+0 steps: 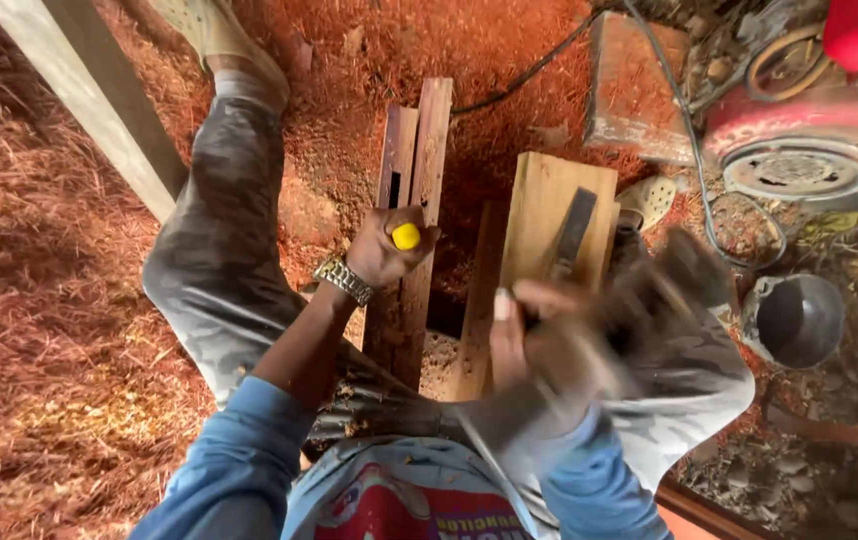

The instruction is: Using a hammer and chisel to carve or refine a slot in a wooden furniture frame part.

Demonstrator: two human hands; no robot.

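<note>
My left hand point(381, 252), with a metal watch on its wrist, is closed around a yellow-handled tool point(406, 236). The tool stands upright on a dark red wooden piece point(415, 140) that has a narrow slot cut in it. My right hand point(539, 335) is blurred with motion and grips a dark mallet-like tool point(669, 290), just right of a pale wooden plank point(549, 200). On that plank lies a flat dark metal blade point(574, 232). My knees frame both pieces of wood.
Red sawdust point(49, 300) covers the floor. A white post point(89, 100) slants at the upper left. A red machine point(819, 130), a cable point(689, 130), a dusty block point(629, 90) and a grey metal pot point(799, 320) crowd the right side.
</note>
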